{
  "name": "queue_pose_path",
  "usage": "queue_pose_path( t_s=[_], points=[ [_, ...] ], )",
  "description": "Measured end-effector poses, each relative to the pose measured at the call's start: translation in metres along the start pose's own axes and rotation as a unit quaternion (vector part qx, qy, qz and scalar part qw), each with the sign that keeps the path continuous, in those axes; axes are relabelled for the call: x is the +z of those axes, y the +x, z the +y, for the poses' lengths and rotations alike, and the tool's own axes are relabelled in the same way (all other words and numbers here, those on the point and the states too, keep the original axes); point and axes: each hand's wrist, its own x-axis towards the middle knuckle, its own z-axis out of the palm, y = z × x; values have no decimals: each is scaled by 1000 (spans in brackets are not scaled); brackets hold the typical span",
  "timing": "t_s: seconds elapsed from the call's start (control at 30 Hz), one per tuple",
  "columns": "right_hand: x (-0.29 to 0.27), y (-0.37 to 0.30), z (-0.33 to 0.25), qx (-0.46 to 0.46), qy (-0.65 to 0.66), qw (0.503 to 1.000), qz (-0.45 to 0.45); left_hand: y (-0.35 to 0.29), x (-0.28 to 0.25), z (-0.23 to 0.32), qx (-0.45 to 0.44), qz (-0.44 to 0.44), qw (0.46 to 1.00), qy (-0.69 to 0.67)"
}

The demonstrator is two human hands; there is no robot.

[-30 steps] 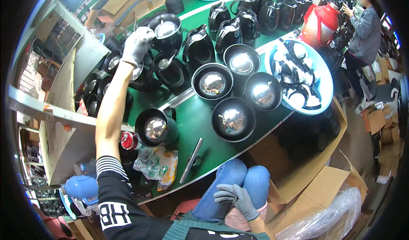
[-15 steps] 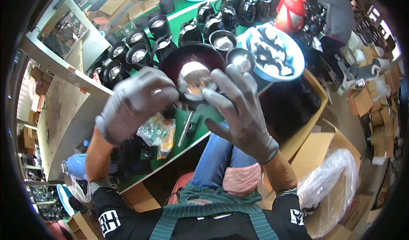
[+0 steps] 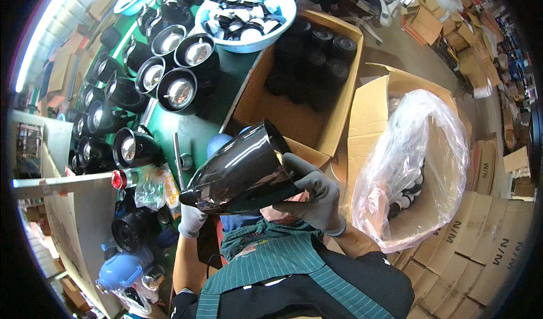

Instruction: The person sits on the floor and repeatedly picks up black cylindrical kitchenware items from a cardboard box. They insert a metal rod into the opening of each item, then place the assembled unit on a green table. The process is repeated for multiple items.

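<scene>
A glossy black jug (image 3: 240, 172) lies tilted on its side in front of me, its narrow end at the left and its wide end up at the right. At the wide end my right hand (image 3: 319, 197), in a grey glove, grips the rim with bent fingers. Beneath the narrow end is my left hand (image 3: 193, 220), also gloved; it supports the jug, and its fingers are mostly hidden behind it. Just left of the jug, a thin metal rod (image 3: 177, 155) rises from the green table (image 3: 218, 101).
Several black jugs with silvery insides (image 3: 178, 90) crowd the table's left side. A blue basin (image 3: 285, 13) of black and white parts stands behind. On the right are a cardboard box (image 3: 266, 106) holding black cylinders and another lined with clear plastic (image 3: 447, 155). A bottle (image 3: 130, 177) lies left.
My view has swung right toward the boxes. The jug, seen upright with its opening toward me between loosely spread hands, is now tipped sideways and held in both hands.
</scene>
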Motion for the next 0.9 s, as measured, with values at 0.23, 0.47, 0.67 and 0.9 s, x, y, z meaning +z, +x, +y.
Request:
queue_pose_path(
  t_s=[0.23, 0.47, 0.67, 0.9],
  points=[
    [-13, 19, 17, 18, -74, 997, -23, 48, 0, -10, -49, -52, 997, 26],
    [-27, 76, 56, 19, 21, 973, -229, 51, -26, -71, -203, 1, 977, 67],
    [-89, 175, 299, 308, 133, 939, 78, 20, -30, -98, -316, 62, 944, 70],
    [-129, 206, 602, 266, -550, 792, -3, -12, -27, -112, -433, 144, 887, 69]
  ],
)
